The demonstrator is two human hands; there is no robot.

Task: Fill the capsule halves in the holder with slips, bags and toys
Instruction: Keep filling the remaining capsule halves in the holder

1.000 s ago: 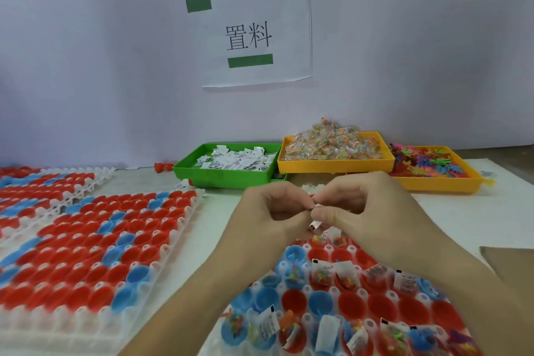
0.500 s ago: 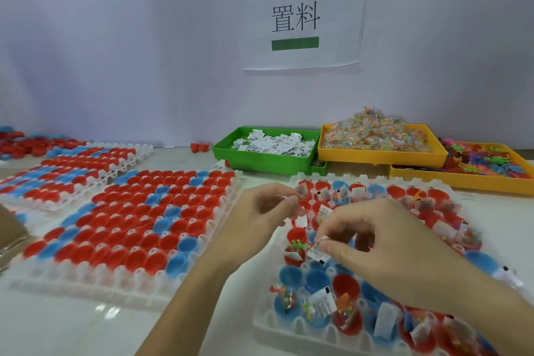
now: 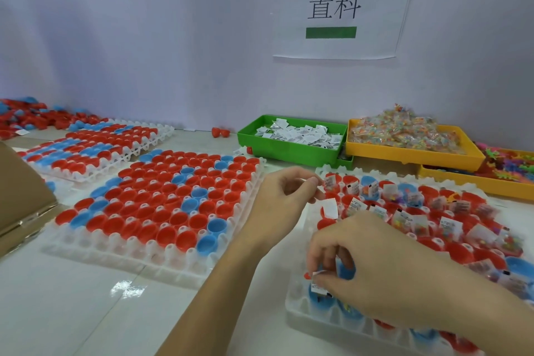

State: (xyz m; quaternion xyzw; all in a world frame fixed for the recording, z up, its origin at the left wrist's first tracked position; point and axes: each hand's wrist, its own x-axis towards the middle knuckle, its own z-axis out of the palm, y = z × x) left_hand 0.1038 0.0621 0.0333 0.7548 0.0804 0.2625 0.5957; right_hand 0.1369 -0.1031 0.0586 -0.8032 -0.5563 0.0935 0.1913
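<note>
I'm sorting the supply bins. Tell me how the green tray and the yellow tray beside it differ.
The green tray holds small white printed slips lying low inside its walls; the yellow tray holds clear bags of colourful bits heaped above its rim. The green tray sits left, the yellow tray right, and their near corners look to overlap. Both are shallow rectangular plastic trays by the back wall.

The right hand (image 3: 384, 272) covers the near-left cells of the white holder (image 3: 297, 306), hiding what lies in them, and its forearm runs out at the lower right corner. The holder's near edge is cut by the bottom of the frame. At far right the orange tray (image 3: 462, 182) of toys is cropped. Print on the slips (image 3: 300, 136) is too small to read. Upper left, loose capsule halves (image 3: 26, 118) blur together
</note>
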